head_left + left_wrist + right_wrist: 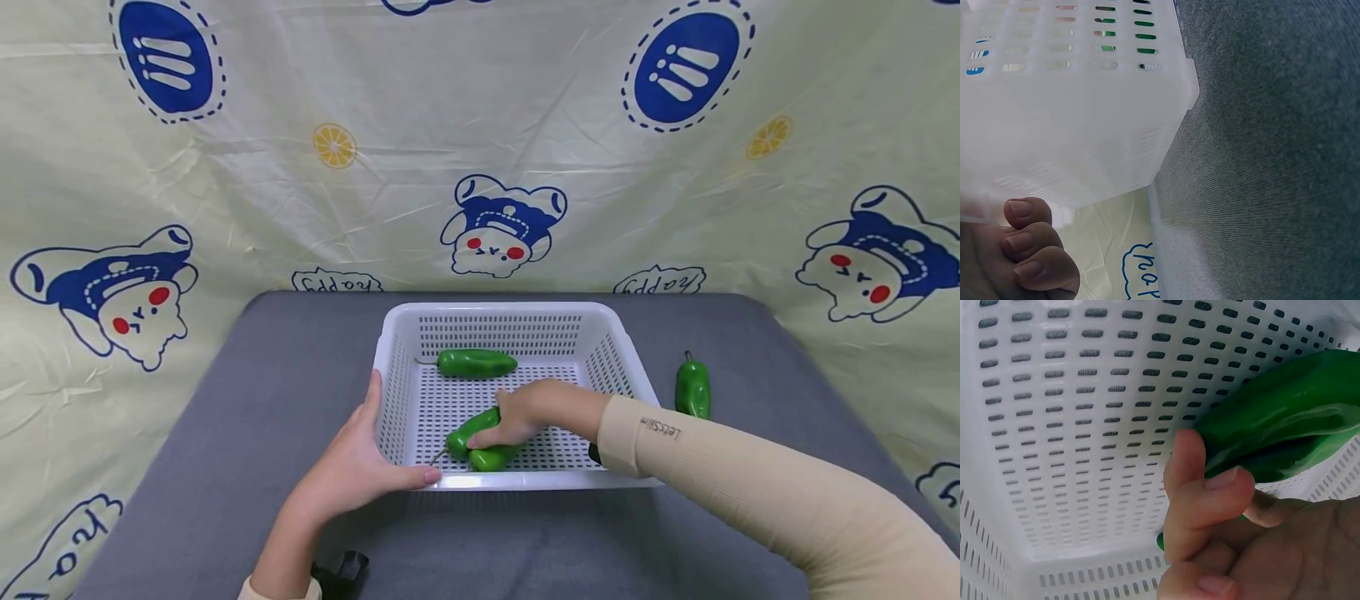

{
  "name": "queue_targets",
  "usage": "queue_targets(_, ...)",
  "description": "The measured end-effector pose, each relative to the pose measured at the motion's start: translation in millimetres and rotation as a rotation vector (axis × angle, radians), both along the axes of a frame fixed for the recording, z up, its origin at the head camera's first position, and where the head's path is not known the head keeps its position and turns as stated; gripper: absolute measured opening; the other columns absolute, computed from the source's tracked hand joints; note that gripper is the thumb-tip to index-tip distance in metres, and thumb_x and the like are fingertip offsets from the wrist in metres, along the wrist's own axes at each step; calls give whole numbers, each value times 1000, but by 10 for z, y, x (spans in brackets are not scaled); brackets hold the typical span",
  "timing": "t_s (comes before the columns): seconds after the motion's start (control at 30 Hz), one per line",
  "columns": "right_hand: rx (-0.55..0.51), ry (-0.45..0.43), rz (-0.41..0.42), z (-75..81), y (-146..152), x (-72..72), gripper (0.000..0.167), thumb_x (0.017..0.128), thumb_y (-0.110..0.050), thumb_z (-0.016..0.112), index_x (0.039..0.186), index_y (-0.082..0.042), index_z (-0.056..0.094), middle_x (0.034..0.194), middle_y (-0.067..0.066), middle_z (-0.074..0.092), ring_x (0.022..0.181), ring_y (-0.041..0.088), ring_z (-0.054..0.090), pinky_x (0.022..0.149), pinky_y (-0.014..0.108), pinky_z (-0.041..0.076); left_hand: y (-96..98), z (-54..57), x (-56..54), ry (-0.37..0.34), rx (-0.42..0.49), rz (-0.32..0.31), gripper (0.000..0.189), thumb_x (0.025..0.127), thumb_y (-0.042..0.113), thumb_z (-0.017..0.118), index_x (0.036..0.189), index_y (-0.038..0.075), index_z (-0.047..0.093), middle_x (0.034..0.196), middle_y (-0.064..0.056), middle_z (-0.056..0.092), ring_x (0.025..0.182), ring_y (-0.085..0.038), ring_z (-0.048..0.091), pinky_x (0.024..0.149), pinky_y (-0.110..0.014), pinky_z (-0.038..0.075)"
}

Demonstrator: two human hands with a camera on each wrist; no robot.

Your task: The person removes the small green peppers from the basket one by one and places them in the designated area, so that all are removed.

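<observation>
A white plastic basket [525,481] with slotted walls sits on the grey cloth. My left hand [352,462] grips its near left corner, thumb over the front rim; curled fingers [1038,244] show beside the wall in the left wrist view. Inside the basket, my right hand [525,412] holds a green pepper [463,433], its thumb and fingers around it. Another green pepper [491,459] lies against that one, partly under the hand. Farther back in the basket lies a third green pepper [476,362]. A large green pepper [1285,419] is beside the fingers in the right wrist view.
One more green pepper [692,387] lies on the table [315,350] right of the basket, partly hidden by the right sleeve [712,450]. A patterned curtain [405,225] hangs behind the table. A black object [345,575] shows near the left wrist.
</observation>
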State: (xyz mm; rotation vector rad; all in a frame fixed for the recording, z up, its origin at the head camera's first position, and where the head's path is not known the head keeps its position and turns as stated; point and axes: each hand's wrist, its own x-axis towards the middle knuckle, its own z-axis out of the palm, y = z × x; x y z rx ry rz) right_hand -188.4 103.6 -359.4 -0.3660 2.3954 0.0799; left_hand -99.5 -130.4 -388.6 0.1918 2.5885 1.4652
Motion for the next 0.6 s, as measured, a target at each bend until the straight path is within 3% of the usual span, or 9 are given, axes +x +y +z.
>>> queue_targets(0.27,-74,-66,-63,-68,-5,-67,108,82,-81,50,159,-11,19,148,22,45,134,36,46,114,53,34,1,-12,7,-14,-11,16,146,61,48,93,159,26,-13,160,-16,23,125,-32,52,99,-46,49)
queue_targets(0.6,-116,-29,-43,-117,-65,-105,106,81,-84,47,158,-15,23,148,23,45,128,34,50,110,54,37,-1,-8,-6,-14,-15,11,145,62,48,92,159,26,-13,161,-16,23,127,-32,51,100,-47,49)
